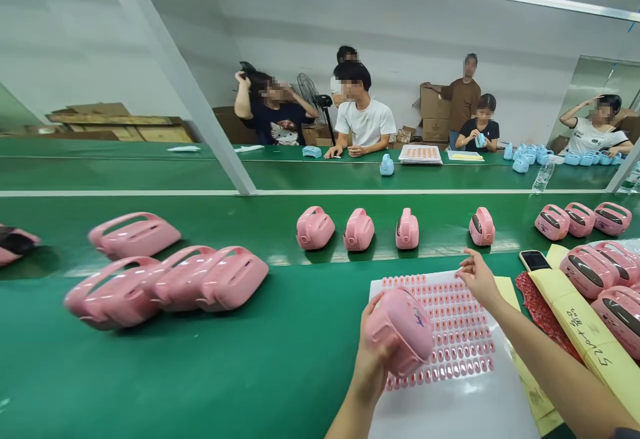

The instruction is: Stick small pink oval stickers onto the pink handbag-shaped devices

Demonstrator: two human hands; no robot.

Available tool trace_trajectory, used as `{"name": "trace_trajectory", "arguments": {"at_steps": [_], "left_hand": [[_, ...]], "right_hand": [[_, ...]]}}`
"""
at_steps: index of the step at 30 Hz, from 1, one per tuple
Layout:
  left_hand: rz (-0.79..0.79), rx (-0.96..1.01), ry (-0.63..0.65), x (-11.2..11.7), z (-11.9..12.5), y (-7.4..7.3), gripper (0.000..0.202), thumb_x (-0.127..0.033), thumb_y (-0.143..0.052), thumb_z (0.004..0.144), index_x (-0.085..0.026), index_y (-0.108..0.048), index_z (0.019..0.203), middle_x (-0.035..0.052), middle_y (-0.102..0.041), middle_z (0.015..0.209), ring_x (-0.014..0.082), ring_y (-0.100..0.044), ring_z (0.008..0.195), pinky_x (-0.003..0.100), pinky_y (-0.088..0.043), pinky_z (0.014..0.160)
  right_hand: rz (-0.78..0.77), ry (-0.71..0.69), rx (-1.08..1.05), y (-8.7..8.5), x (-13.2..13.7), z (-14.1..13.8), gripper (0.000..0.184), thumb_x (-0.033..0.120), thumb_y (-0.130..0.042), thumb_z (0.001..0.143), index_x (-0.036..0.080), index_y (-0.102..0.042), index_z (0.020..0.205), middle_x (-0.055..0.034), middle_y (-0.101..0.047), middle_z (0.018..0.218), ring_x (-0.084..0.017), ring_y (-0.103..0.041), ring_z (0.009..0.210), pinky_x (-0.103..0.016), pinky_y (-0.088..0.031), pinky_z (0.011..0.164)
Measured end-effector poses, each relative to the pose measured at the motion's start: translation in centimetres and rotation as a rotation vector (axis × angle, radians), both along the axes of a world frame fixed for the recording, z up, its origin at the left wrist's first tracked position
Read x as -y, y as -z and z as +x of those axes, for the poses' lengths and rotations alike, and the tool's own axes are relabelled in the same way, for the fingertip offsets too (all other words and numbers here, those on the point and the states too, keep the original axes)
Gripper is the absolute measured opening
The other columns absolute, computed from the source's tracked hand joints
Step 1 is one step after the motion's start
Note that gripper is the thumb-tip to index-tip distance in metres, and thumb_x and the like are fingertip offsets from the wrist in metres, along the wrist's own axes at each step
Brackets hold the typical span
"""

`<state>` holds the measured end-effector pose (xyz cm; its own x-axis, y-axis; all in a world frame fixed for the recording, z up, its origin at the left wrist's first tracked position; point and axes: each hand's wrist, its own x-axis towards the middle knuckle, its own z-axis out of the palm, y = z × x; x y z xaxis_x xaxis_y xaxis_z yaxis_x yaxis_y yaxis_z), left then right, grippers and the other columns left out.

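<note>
My left hand [373,356] is wrapped round a pink plastic toy case [403,329], held over a white sticker sheet [450,386] covered with rows of small pink stickers. At the sheet's top right corner my right hand [477,278] has its fingers pinched together, and whether a sticker sits in them is too small to tell. Pink cases in a row [360,229] ride the green belt just beyond the sheet.
Several more pink cases lie at the left [165,282] and are piled at the right [600,272]. A phone [534,260] and yellow paper strips [585,326] lie to the right. Other people sit across the far belt with blue cases [530,156] and cardboard boxes.
</note>
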<state>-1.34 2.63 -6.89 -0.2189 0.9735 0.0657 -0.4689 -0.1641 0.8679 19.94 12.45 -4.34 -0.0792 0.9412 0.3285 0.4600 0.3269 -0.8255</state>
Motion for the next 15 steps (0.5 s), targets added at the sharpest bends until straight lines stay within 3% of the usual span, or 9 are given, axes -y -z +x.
{"name": "trace_trajectory", "arguments": {"at_steps": [1, 4, 7, 10, 15], "left_hand": [[0.107, -0.174, -0.045, 0.4, 0.0, -0.4, 0.091, -0.046, -0.083, 0.044, -0.024, -0.047, 0.125, 0.0108, -0.059, 0.121, 0.0339, -0.058, 0.105, 0.042, -0.049, 0.085], [0.527, -0.735, -0.070, 1.5, -0.3, -2.1, 0.098, -0.039, -0.083, 0.045, -0.030, -0.038, 0.131, 0.0118, -0.052, 0.126, 0.0363, -0.053, 0.112, 0.049, -0.044, 0.092], [0.827, -1.043, -0.010, 1.9, -0.7, -3.7, 0.100, -0.038, -0.080, 0.054, -0.033, -0.024, 0.138, 0.0129, -0.054, 0.121, 0.0354, -0.053, 0.113, 0.051, -0.045, 0.090], [0.909, -1.118, 0.004, 1.8, -1.0, -4.5, 0.098, -0.042, -0.075, 0.061, -0.027, -0.019, 0.140, 0.0168, -0.051, 0.122, 0.0347, -0.052, 0.114, 0.049, -0.048, 0.087], [0.994, -1.128, 0.029, 2.0, -0.9, -5.0, 0.090, -0.042, -0.069, 0.068, -0.020, -0.020, 0.140, 0.0197, -0.048, 0.125, 0.0328, -0.049, 0.117, 0.045, -0.047, 0.089]], "right_hand": [[-0.021, -0.028, -0.057, -1.6, 0.8, -0.3, 0.043, 0.015, -0.048, 0.078, 0.021, -0.038, 0.119, 0.0002, -0.049, 0.085, -0.015, -0.063, 0.072, -0.035, -0.052, 0.073], [-0.227, -0.339, -0.400, -6.9, 4.0, -1.5, 0.049, 0.022, -0.063, 0.071, 0.024, -0.040, 0.114, 0.0032, -0.049, 0.085, -0.012, -0.063, 0.067, -0.030, -0.050, 0.066], [-0.376, -0.534, -0.405, -10.6, 7.4, -2.9, 0.052, 0.017, -0.070, 0.063, 0.024, -0.046, 0.108, 0.0041, -0.049, 0.085, -0.008, -0.058, 0.064, -0.025, -0.045, 0.062], [-0.424, -0.565, -0.309, -12.0, 9.3, -3.8, 0.054, 0.006, -0.066, 0.062, 0.022, -0.046, 0.110, 0.0041, -0.049, 0.085, -0.007, -0.055, 0.066, -0.023, -0.043, 0.063], [-0.390, -0.555, -0.126, -12.4, 9.6, -4.1, 0.058, -0.002, -0.054, 0.066, 0.023, -0.044, 0.117, 0.0036, -0.049, 0.085, -0.009, -0.054, 0.072, -0.025, -0.043, 0.067]]}}
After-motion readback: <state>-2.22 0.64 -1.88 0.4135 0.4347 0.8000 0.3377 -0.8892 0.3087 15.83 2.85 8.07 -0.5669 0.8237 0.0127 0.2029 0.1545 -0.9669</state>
